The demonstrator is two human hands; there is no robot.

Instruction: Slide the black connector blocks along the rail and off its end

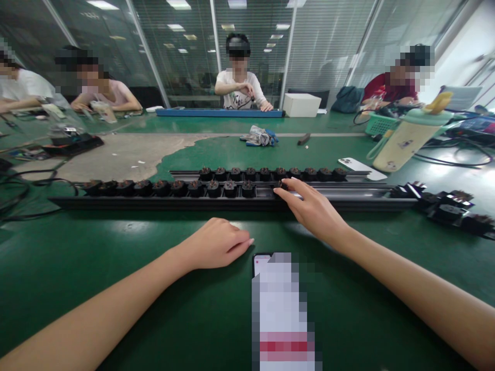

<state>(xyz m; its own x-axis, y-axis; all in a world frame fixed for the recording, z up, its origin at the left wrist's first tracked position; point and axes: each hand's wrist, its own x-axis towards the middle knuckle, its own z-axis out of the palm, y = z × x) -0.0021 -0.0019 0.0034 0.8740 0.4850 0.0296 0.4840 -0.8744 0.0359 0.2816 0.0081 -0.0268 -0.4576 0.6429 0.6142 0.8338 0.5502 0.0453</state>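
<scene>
A long black rail (348, 202) lies across the green table (116, 257), and a row of black socket parts (176, 187) sits in its left half. A second rail (359, 175) behind it carries another row of black socket parts (270, 173). My right hand (309, 206) reaches onto the front rail, fingers stretched flat, fingertips touching a black part at the end of the row. My left hand (216, 245) rests on the table in front of the rail, fingers curled under, nothing visible in it. A phone (284, 309) lies on the table just right of that hand.
Loose black socket parts (452, 208) lie at the right end of the rail. A white phone (359, 166) and a pale bottle (406, 141) sit at the right. Gloves (260, 136) lie mid-table, cables (15, 190) at left. Several people sit along the far side beside a white box (301, 105).
</scene>
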